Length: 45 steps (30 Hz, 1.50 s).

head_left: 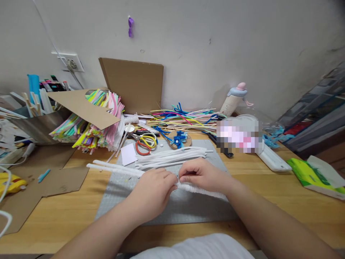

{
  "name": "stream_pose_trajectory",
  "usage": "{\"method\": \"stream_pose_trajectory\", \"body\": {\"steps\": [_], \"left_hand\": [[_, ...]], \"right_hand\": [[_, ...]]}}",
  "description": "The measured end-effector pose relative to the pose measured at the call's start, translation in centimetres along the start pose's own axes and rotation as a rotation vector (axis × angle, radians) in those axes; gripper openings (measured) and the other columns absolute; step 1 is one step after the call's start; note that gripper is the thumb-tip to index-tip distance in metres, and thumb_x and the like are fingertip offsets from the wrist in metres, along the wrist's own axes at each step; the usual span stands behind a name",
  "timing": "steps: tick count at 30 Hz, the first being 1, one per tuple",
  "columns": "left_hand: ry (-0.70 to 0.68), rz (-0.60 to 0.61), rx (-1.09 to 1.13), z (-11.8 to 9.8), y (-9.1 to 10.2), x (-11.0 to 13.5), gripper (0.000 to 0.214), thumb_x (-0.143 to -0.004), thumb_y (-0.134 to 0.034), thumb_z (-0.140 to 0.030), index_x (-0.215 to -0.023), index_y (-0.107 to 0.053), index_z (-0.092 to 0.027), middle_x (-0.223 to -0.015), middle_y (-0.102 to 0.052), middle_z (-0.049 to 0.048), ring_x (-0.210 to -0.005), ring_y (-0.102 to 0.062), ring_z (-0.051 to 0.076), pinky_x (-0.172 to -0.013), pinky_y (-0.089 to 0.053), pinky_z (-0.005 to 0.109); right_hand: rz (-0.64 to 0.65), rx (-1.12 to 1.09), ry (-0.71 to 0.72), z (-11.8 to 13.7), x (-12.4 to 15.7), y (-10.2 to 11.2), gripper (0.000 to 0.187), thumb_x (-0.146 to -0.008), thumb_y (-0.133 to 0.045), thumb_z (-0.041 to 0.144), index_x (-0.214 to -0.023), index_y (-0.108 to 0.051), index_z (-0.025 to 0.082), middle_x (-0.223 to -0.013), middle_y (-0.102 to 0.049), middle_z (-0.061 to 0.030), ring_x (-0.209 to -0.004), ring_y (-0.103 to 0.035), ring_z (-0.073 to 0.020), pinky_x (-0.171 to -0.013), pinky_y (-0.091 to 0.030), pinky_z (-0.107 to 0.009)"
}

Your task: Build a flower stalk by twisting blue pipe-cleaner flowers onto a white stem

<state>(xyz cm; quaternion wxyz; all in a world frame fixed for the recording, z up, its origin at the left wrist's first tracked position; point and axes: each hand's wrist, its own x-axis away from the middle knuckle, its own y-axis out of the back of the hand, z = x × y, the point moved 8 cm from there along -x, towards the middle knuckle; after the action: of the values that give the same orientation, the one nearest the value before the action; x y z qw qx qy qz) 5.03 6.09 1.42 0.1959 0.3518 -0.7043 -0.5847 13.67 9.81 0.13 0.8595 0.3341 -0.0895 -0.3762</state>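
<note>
Both my hands meet over a grey cutting mat [172, 210] on the wooden table. My left hand [155, 187] is closed around white pipe cleaners [113, 167] whose ends stick out to the left. My right hand [201, 175] pinches the same white bundle, which continues under it to the right [205, 190]. A loose pile of white pipe cleaners [172, 157] lies on the mat just beyond my fingers.
Scissors with red and yellow handles [144, 144], a white paper square [128, 154] and a cardboard disc with blue pipe cleaner [178, 139] sit behind. Coloured pipe cleaners [183, 118], a pastel stack [94, 124], a bottle [233, 99], a green packet [315, 176] and cardboard [37, 190] surround the mat.
</note>
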Motion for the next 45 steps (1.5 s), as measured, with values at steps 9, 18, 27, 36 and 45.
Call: {"method": "stream_pose_trajectory", "body": {"steps": [9, 18, 27, 36, 45], "left_hand": [[0.066, -0.167, 0.207, 1.0, 2.1, 0.7, 0.014, -0.085, -0.040, -0.023, -0.081, -0.053, -0.020, -0.076, -0.058, 0.0014, -0.072, -0.050, 0.016, -0.062, -0.033, 0.027], [0.352, -0.256, 0.410, 4.2, 1.8, 0.8, 0.020, -0.084, -0.041, -0.031, -0.074, -0.053, -0.019, -0.064, -0.053, -0.0007, -0.060, -0.047, 0.013, -0.055, -0.033, 0.024], [0.338, -0.295, 0.308, 4.1, 1.8, 0.9, 0.018, -0.082, -0.045, -0.029, -0.073, -0.056, -0.019, -0.071, -0.060, 0.0021, -0.071, -0.052, 0.016, -0.062, -0.037, 0.026], [0.297, -0.266, 0.155, 3.7, 1.4, 0.9, 0.016, -0.083, -0.044, -0.026, -0.083, -0.059, -0.020, -0.078, -0.064, 0.0024, -0.073, -0.056, 0.016, -0.062, -0.039, 0.027], [0.046, -0.151, -0.118, 1.0, 1.1, 0.4, 0.015, -0.083, -0.046, -0.019, -0.073, -0.057, -0.020, -0.068, -0.061, 0.0009, -0.068, -0.052, 0.017, -0.060, -0.034, 0.029]], "right_hand": [[-0.069, -0.233, -0.028, -1.0, -0.8, 0.2, 0.019, -0.078, -0.056, 0.030, -0.071, -0.063, 0.014, -0.064, -0.059, -0.0003, -0.060, -0.051, -0.0110, -0.055, -0.040, -0.021], [-0.393, 0.153, 0.137, 1.0, 0.5, -0.8, 0.017, -0.084, -0.048, 0.024, -0.077, -0.063, 0.018, -0.065, -0.060, -0.0012, -0.061, -0.052, -0.0120, -0.059, -0.036, -0.024], [-0.380, 0.622, 0.281, 4.0, 1.7, -1.9, 0.014, -0.084, -0.043, 0.017, -0.081, -0.057, 0.017, -0.065, -0.059, -0.0014, -0.059, -0.050, -0.0130, -0.055, -0.027, -0.027], [-0.306, 0.673, 0.229, 3.9, 1.4, -2.2, 0.020, -0.086, -0.039, 0.018, -0.076, -0.056, 0.017, -0.065, -0.057, -0.0030, -0.061, -0.047, -0.0140, -0.056, -0.025, -0.028], [-0.211, 0.717, 0.199, 4.5, 1.6, -0.9, 0.021, -0.087, -0.040, 0.018, -0.073, -0.057, 0.017, -0.065, -0.057, -0.0027, -0.061, -0.046, -0.0138, -0.057, -0.026, -0.028]]}}
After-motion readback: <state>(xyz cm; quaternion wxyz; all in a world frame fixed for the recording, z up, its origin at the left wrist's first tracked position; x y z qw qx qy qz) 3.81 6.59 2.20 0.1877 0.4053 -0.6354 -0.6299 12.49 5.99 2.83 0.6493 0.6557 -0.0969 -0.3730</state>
